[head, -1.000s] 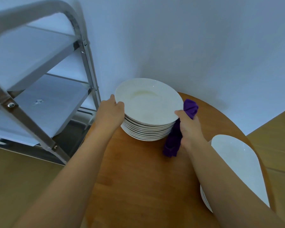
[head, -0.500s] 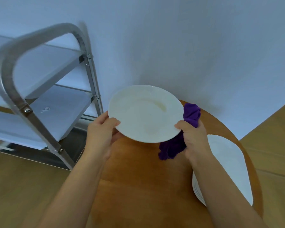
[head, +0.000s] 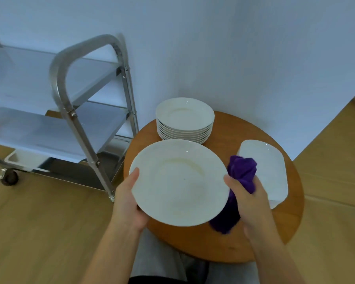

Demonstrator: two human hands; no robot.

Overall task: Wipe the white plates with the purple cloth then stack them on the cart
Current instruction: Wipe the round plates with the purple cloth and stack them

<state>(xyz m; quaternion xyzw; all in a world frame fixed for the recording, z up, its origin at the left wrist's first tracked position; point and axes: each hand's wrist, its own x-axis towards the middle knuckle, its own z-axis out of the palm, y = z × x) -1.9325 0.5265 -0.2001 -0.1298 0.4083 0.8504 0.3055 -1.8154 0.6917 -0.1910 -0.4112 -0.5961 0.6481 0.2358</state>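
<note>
plate lifted, cloth not yet on it

pale blue wall and light wood floor frame a round brown wooden table, and everything below is placed against that table. held above its near-left part is a round white ceramic plate, tilted slightly toward the viewer. the left hand grasps its left rim, thumb on top and fingers curled beneath. the right hand grips the bunched purple cloth and presses its thumb on the plate's right rim, so that hand is clenched around the cloth while steadying the plate.

judged from this, the wipe itself has not begun. to do it well, the left hand should probably take the full weight first, so the right can free the cloth and sweep from the centre well out to the rim, then turn the plate for the underside. a one-handed hold on a smooth rim could slip, so keeping it low over the table seems wise.

the held plate looks glossy, with a shallow well, a faint yellowish ring and a tiny dark speck near the middle. at the table's far side stands a stack of round white plates; at its right side lie rounded-square white plates. left of the table stands the steel cart with tiered shelves; no plates show on it.
</note>
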